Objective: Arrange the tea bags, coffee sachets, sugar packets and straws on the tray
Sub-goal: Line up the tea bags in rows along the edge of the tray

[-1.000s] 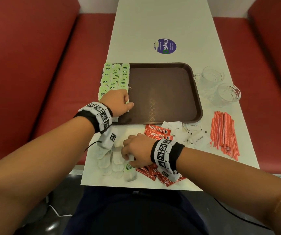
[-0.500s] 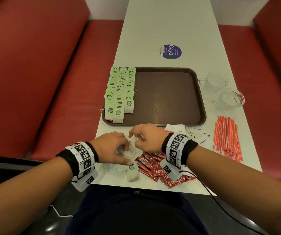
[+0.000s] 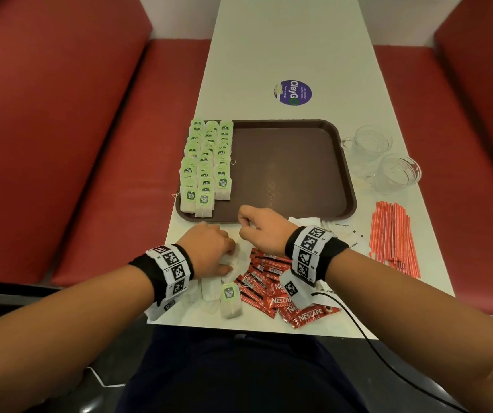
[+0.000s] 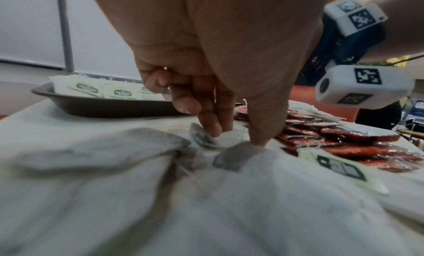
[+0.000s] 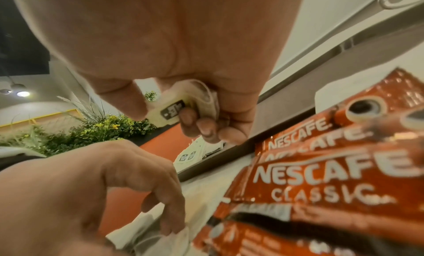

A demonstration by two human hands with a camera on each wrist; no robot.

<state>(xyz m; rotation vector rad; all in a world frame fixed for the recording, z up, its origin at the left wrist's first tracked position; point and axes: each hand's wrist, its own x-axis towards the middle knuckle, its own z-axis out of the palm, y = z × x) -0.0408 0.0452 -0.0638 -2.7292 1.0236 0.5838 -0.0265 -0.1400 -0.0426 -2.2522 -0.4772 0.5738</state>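
The brown tray (image 3: 284, 174) carries three rows of green-tagged tea bags (image 3: 206, 168) along its left side. Loose tea bags (image 3: 230, 302) lie at the table's near edge, red coffee sachets (image 3: 269, 281) to their right. My left hand (image 3: 229, 254) reaches down into the loose pile, and its fingertips (image 4: 206, 129) and thumb pinch a white tea bag (image 4: 201, 138). Just short of the tray's near rim, my right hand (image 3: 245, 225) grips a folded tea bag (image 5: 167, 111) in curled fingers. White sugar packets (image 3: 343, 231) and red straws (image 3: 394, 236) lie further right.
Two glass cups (image 3: 367, 144) (image 3: 397, 174) stand right of the tray. A round purple sticker (image 3: 293, 92) marks the table beyond it. Red bench seats (image 3: 90, 174) flank the narrow white table. A cable (image 3: 358, 323) trails from my right wrist over the near edge.
My left hand has come back from the tray's tea bag rows to the loose pile. My right hand has risen from the pile towards the tray's near rim with a tea bag.
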